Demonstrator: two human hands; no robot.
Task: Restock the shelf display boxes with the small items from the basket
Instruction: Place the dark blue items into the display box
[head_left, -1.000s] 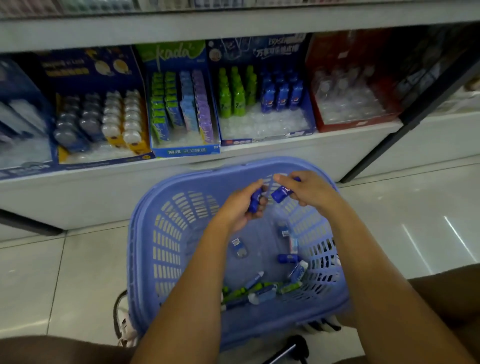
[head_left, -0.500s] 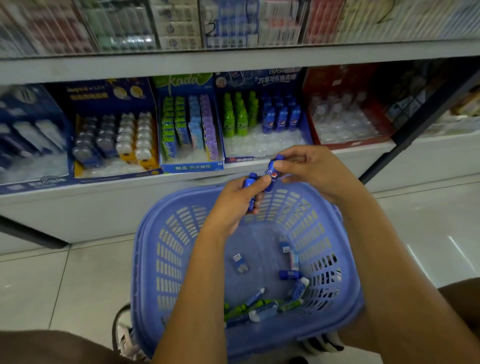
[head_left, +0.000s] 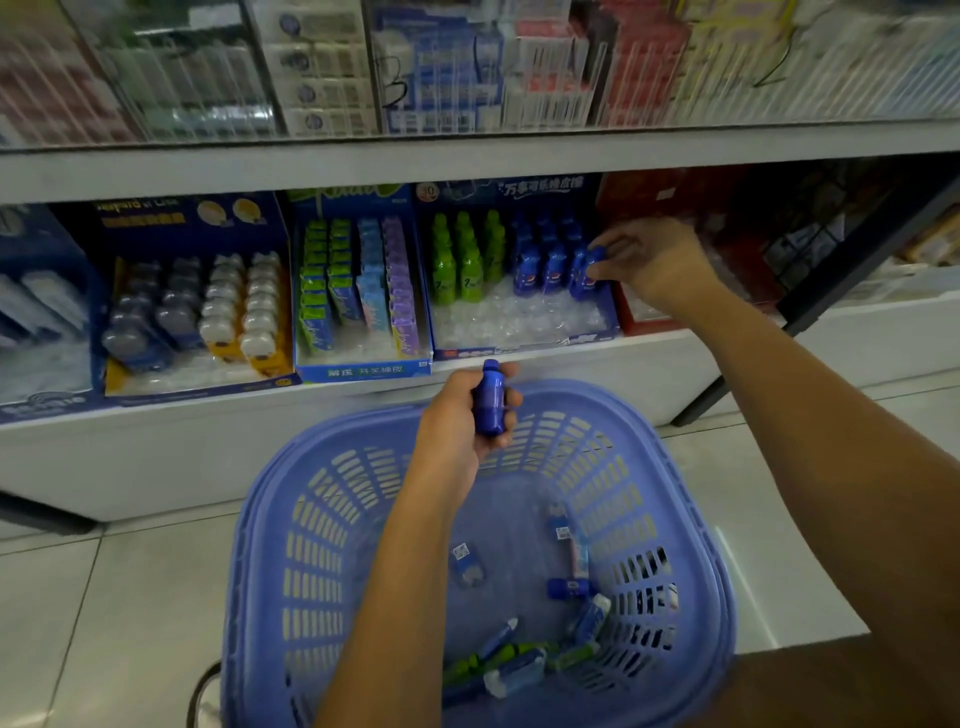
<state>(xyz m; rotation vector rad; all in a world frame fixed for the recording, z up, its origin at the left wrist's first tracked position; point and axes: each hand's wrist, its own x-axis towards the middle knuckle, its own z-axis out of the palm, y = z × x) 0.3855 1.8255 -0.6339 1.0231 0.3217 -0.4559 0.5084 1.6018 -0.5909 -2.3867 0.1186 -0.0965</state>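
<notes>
- Setting a blue mini bottle (head_left: 589, 271) into the display box (head_left: 524, 347), our right hand (head_left: 652, 260) pinches it between thumb and fingertips at the right end of the blue rows.
- We'd judge the trick is to hold it upright, label forward, and press straight down so it seats in a pocket of the clear tray (head_left: 519, 318) and doesn't lean on the box wall.
- Easy on the push: the standing blue bottles (head_left: 527, 266) just beside it look ready to go over like dominoes.
- Our left hand (head_left: 451, 422) is curled round a second blue mini bottle (head_left: 491, 402), cap up, just above the far rim of the basket (head_left: 270, 545) and well short of the shelf.
- That one belongs on the blue side, not with the green mini bottles (head_left: 466, 260); the front pockets look bare.
- Loose pieces (head_left: 519, 662) lie in the basket bottom, so we reckon there's plenty left.
</notes>
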